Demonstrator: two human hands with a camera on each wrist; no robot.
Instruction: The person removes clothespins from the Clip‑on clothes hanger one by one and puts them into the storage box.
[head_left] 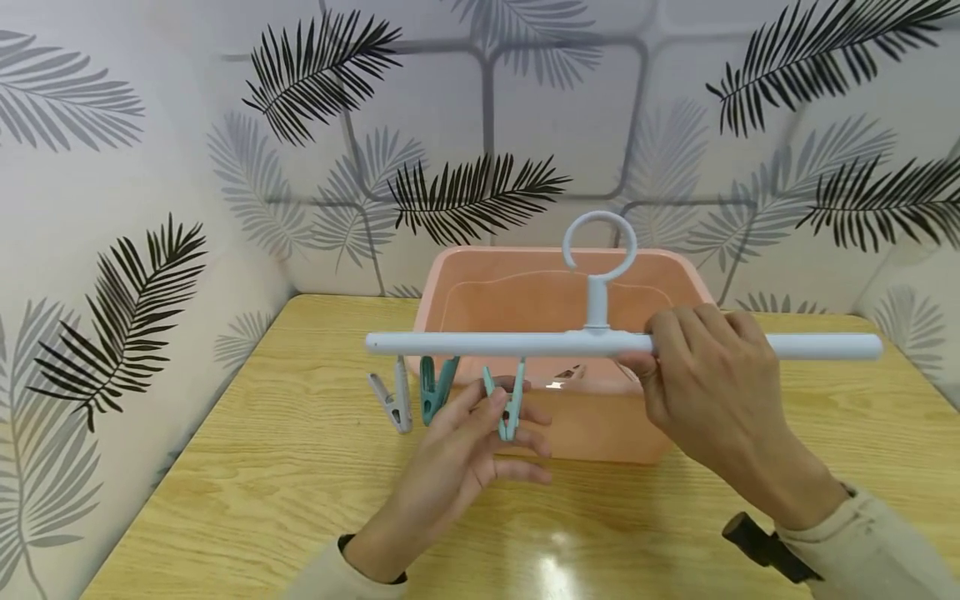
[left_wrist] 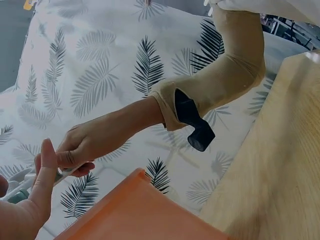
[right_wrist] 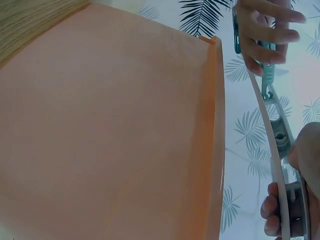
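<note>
A pale white-blue clip hanger (head_left: 480, 343) with a ring hook (head_left: 633, 242) spans the head view, level above a basin. My right hand (head_left: 720, 392) grips its bar right of the hook. Below the bar's left half hang a grey clip (head_left: 402, 400), a dark teal clip (head_left: 430, 392) and a light green clip (head_left: 512, 408). My left hand (head_left: 468, 450) holds the light green clip between thumb and fingers, its other fingers spread behind. In the right wrist view, the hanger's underside shows a slotted channel with a fitting (right_wrist: 281, 137) inside.
The peach plastic basin (head_left: 517, 287) stands on a wood-grain table (head_left: 247, 433), behind and below the hanger. Leaf-patterned fabric (head_left: 247, 192) covers the wall behind and at the left. A dark strap piece (head_left: 765, 550) sticks out at my right cuff.
</note>
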